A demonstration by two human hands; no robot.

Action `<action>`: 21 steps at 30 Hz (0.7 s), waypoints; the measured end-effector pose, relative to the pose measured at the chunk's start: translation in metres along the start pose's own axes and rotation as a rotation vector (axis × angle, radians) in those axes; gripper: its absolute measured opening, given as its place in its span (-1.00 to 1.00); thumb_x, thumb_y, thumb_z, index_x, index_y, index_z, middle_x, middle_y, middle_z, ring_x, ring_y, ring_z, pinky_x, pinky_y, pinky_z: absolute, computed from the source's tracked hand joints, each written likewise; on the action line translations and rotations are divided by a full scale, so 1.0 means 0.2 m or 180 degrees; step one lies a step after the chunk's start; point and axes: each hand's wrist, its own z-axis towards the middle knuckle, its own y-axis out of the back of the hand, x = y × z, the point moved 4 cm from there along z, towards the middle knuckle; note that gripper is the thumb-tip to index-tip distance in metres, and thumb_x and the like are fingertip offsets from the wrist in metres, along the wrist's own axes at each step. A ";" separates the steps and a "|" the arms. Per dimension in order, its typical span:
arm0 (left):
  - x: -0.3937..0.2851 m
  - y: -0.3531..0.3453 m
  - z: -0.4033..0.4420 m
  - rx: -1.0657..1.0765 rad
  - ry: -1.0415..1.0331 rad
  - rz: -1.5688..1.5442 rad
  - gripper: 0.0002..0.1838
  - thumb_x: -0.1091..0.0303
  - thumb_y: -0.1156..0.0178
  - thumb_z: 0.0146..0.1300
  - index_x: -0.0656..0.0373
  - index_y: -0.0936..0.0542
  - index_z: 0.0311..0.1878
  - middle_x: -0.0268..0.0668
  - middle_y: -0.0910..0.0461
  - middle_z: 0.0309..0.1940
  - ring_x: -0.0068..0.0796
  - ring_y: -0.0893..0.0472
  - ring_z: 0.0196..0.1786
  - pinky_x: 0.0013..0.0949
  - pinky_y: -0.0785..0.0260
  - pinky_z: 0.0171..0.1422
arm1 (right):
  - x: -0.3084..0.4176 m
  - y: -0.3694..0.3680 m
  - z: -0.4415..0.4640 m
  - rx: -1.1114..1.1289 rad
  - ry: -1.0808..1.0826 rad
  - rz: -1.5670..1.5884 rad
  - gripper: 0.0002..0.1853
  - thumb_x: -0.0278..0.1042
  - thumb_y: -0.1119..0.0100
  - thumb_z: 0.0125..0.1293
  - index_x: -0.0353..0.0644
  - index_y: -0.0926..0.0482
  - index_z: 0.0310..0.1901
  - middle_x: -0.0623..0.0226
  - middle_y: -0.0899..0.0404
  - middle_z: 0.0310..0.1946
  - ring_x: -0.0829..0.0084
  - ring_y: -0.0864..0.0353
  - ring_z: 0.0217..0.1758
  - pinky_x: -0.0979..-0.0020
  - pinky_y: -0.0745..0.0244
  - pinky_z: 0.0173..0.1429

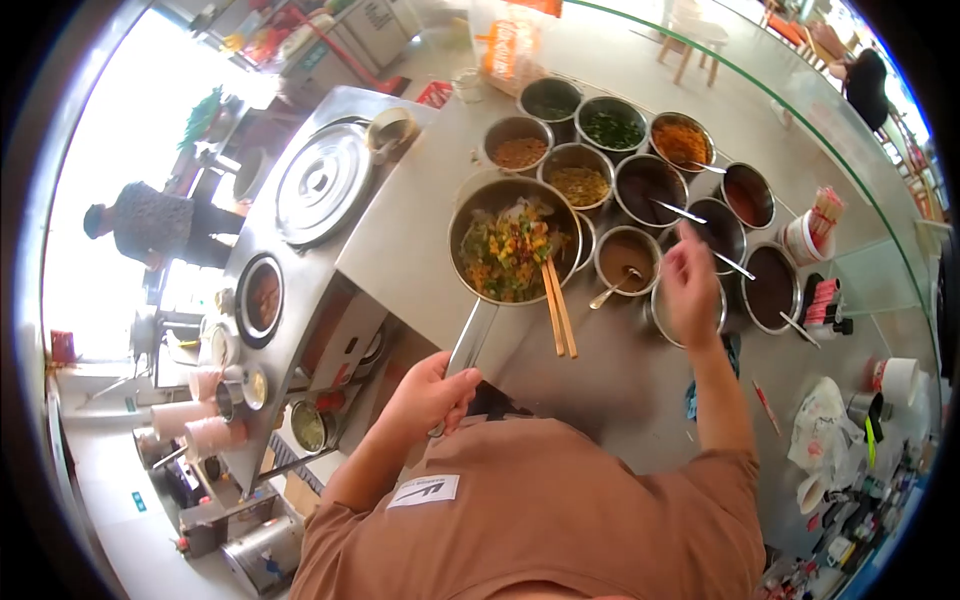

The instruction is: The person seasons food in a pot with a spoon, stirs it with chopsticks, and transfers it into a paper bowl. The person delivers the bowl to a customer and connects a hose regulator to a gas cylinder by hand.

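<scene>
Pan by the handle in the left hand, right hand out over the tubs

Head view: metal pan [456, 255] sits over the counter [410, 230], left of the tubs, mixed food [510, 250] in it. Can't tell if the base touches the counter. Left hand [435, 392] is wrapped around the long handle [474, 335], thumb on top.

Handling, my read: pan is stiff and not fragile, moderate weight, load at the far end, so it'll want to tip nose-down. Best hold is the handle, full fist; the bowl may be hot. Food looks soft, likely slippery. Chopsticks [560, 315] are light, stiff, standing loose with tips in the food and butts over the near rim; tilting could slide them out. Take them near the butts.

Position: pan bowl is straight ahead of the left hand, slightly right, at the handle's far end. From the right hand [690, 285] it's well off to the left, brown sauce tub [598, 262] between. Right hand is blurred, fingers partly bent, above a metal tub [656, 318] and near a spoon handle [680, 210]. Can't tell if it's pinching anything.
</scene>
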 end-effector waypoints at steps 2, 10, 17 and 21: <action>0.07 0.02 -0.09 -0.0076 0.0017 0.0018 -0.77 0.27 -0.19 0.38 0.19 -0.41 -0.29 -0.40 -0.40 -0.63 -0.66 -0.35 -0.72 -0.50 -0.22 -0.67 | 0.31 -0.08 -0.18 0.0775 0.0707 0.0404 -0.46 -0.61 -0.30 0.11 -0.22 -0.51 0.20 0.36 -0.43 -0.30 0.38 -0.44 -0.33 0.41 -0.46 -0.25; 0.46 0.11 -0.20 0.0511 0.0247 0.0238 -0.76 0.27 -0.18 0.39 0.17 -0.39 -0.33 -0.42 -0.38 -0.63 -0.67 -0.34 -0.71 -0.49 -0.21 -0.67 | 0.69 -0.26 -0.25 0.1269 0.0871 0.0427 -0.92 -0.40 -0.28 0.23 -0.19 -0.61 -0.35 0.23 -0.53 -0.45 0.21 -0.56 -0.36 0.26 -0.48 -0.28; 0.85 0.04 -0.16 0.1026 0.0344 0.0155 -0.76 0.27 -0.18 0.38 0.20 -0.41 -0.32 -0.41 -0.40 -0.60 -0.66 -0.36 -0.69 -0.48 -0.24 -0.66 | 0.71 0.00 -0.69 0.1363 -0.0791 0.1081 -0.86 -0.41 -0.24 0.37 -0.32 -0.66 -0.19 0.27 -0.65 -0.34 0.46 -0.57 -0.35 0.47 -0.45 -0.25; 0.99 -0.06 -0.17 0.1273 0.0261 0.0376 -0.76 0.26 -0.20 0.37 0.20 -0.43 -0.31 -0.41 -0.40 -0.59 -0.64 -0.38 -0.66 -0.45 -0.24 -0.65 | 0.69 0.01 -0.95 0.1134 -0.0549 0.0250 -0.82 -0.37 -0.23 0.40 -0.35 -0.65 -0.18 0.29 -0.68 -0.29 0.51 -0.60 -0.29 0.50 -0.48 -0.19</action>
